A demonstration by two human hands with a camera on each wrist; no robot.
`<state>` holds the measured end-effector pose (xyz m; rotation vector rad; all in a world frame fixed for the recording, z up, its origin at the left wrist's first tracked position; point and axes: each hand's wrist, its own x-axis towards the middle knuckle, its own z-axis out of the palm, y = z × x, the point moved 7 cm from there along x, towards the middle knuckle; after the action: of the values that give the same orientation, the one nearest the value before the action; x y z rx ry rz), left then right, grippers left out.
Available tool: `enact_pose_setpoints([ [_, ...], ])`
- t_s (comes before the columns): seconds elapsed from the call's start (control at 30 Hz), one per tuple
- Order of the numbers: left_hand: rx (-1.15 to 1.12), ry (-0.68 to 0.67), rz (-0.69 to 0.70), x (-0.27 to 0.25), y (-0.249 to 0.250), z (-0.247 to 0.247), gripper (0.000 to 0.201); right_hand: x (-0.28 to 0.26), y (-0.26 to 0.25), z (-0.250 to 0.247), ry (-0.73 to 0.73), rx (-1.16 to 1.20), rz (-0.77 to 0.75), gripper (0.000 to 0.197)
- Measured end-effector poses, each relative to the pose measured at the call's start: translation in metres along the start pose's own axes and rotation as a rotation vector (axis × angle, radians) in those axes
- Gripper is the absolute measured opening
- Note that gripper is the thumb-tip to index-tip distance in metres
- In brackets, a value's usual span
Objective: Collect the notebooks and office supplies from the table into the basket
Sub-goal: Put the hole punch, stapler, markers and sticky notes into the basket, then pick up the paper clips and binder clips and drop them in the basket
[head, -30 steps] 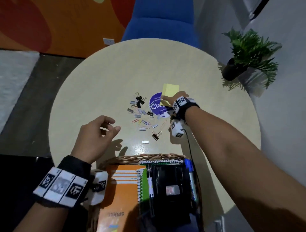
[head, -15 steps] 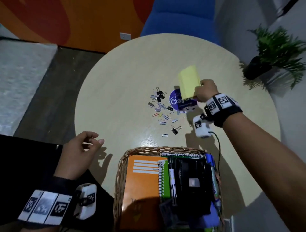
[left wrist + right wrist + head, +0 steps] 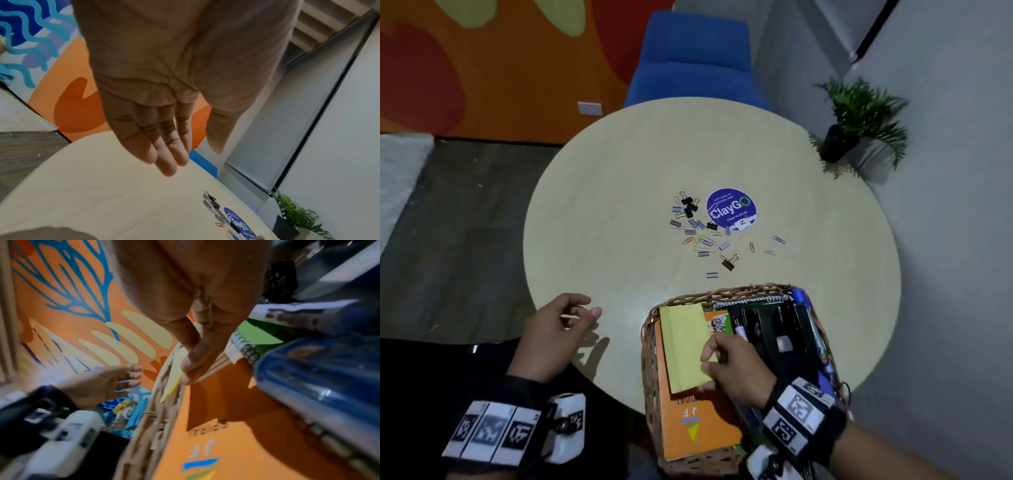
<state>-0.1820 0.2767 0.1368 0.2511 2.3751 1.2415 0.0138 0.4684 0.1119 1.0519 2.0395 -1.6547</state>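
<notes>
My right hand [image 3: 714,359] pinches a yellow sticky-note pad [image 3: 683,346] by its right edge, low over the orange notebook [image 3: 695,421] inside the wicker basket [image 3: 650,356]. The right wrist view shows the pad [image 3: 172,384] edge-on between my thumb and fingers, close to the basket's left wall [image 3: 156,415]. A green spiral notebook [image 3: 261,335], a black stapler [image 3: 774,329] and a blue pen [image 3: 804,308] also lie in the basket. Several binder clips and paper clips [image 3: 702,229] are scattered mid-table. My left hand [image 3: 561,325] hovers over the table's near left edge, loosely open, holding nothing.
A round purple ClayGo sticker [image 3: 731,209] lies on the round pale table [image 3: 619,192] beside the clips. A blue chair [image 3: 695,58] stands behind the table and a potted plant [image 3: 859,120] on the floor at the right. The basket sits at the table's near edge.
My right hand lifted the yellow pad off the table beside the sticker and carried it back into the basket. My left hand drew back toward the near left edge.
</notes>
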Motion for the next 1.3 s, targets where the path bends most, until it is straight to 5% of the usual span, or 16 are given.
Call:
enact_pose_setpoints([
  [0.13,0.002,-0.023,0.027,0.002,0.004,0.003,0.019,0.005,0.010,-0.007,0.077,-0.123,0.054,0.004],
  [0.3,0.004,-0.057,0.060,0.003,0.016,0.013,0.017,0.000,0.018,0.003,-0.037,-0.611,0.051,0.041],
  [0.4,0.074,-0.084,0.093,0.010,0.030,0.020,0.018,-0.012,-0.003,-0.004,-0.025,-0.673,-0.033,0.042],
  [0.57,0.303,-0.121,0.238,0.054,0.062,0.044,0.017,-0.002,-0.067,-0.078,0.158,-0.703,-0.223,0.041],
  [0.73,0.606,-0.198,0.406,0.117,0.094,0.112,0.027,0.074,-0.111,-0.155,0.312,-0.957,-0.336,0.038],
  [1.0,0.854,-0.269,0.416,0.185,0.100,0.199,0.019,0.186,-0.085,-0.109,-0.153,-1.322,-0.388,0.040],
  [1.17,0.890,-0.295,0.382,0.201,0.095,0.214,0.015,0.196,-0.077,-0.091,-0.224,-1.388,-0.566,0.017],
  [1.3,0.939,-0.301,0.406,0.205,0.102,0.220,0.016,0.191,-0.080,-0.082,-0.260,-1.458,-0.618,0.021],
])
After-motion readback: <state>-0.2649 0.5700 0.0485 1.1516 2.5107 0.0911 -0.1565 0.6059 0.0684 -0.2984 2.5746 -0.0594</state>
